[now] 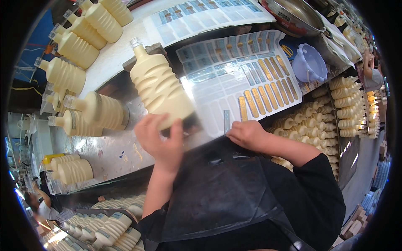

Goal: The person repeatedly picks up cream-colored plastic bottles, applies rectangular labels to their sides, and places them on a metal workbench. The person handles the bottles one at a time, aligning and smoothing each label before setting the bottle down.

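A cream plastic bottle [161,81] with wavy ridges and a clear neck lies tilted against a dark block [155,49], its neck pointing up and away from me. My left hand [161,136] is at the bottle's base, thumb and fingers apart; whether the fingertips touch it I cannot tell. At the near edge of a label sheet [215,104], my right hand [247,133] pinches the lower end of a narrow blue label strip [226,119]. Rows of gold labels [261,99] and blue labels [251,73] cover the sheet beside it.
Several cream bottles stand or lie along the left of the table [134,152]. Another label sheet [205,19] lies farther back. A lavender bucket [309,62], yellow-handled scissors [287,51] and a metal basin [299,14] are at right. Racked bottles [307,119] fill the space beyond my right arm.
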{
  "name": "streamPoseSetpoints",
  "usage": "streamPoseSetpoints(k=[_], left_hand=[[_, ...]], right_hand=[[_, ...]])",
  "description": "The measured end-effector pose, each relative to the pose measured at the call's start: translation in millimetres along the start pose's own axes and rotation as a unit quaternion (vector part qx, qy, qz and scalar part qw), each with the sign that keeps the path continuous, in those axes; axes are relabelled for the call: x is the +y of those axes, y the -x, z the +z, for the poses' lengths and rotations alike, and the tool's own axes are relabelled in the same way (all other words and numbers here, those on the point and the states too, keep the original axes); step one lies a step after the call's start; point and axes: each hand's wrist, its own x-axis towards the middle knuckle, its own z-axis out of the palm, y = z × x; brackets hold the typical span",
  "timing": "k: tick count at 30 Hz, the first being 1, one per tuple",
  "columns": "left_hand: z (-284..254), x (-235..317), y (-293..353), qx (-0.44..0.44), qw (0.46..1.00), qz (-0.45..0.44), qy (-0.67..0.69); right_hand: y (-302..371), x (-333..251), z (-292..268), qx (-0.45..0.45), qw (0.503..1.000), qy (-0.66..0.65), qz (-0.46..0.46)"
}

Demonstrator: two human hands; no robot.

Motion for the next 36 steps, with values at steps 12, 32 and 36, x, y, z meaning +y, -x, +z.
streamPoseSetpoints(k=[12, 32, 36], left_hand=[[23.5, 43.2, -22.6, -0.062, 0.995, 0.077, -0.016], [-2.8, 7.2, -52.8, 0.016, 0.992, -0.078, 0.097], [-0.5, 2.2, -63.6, 0.051, 0.998, -0.016, 0.022]], right_hand=[[-91.3, -47.5, -62.5, 0.120, 0.872, -0.436, 0.189], [-168.0, -56.2, -70.3, 0.081, 0.861, -0.490, 0.108], [-171.7, -66.2, -74.6, 0.074, 0.902, -0.416, 0.088]])
